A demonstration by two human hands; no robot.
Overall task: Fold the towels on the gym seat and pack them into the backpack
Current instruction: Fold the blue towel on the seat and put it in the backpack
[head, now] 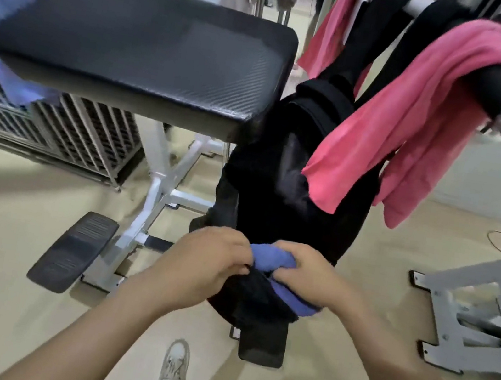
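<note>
We look down at our left hand [206, 265] and right hand [310, 279], close together at the mouth of the black backpack [271, 173]. Our right hand pinches a bunched blue towel [271, 256], which lies partly inside the opening. Our left hand curls on the backpack's near rim, touching the towel. The backpack hangs just right of the gym seat [143, 49]. A pink towel [423, 102] drapes over a padded bar [498, 85], its lower end hanging across the backpack.
</note>
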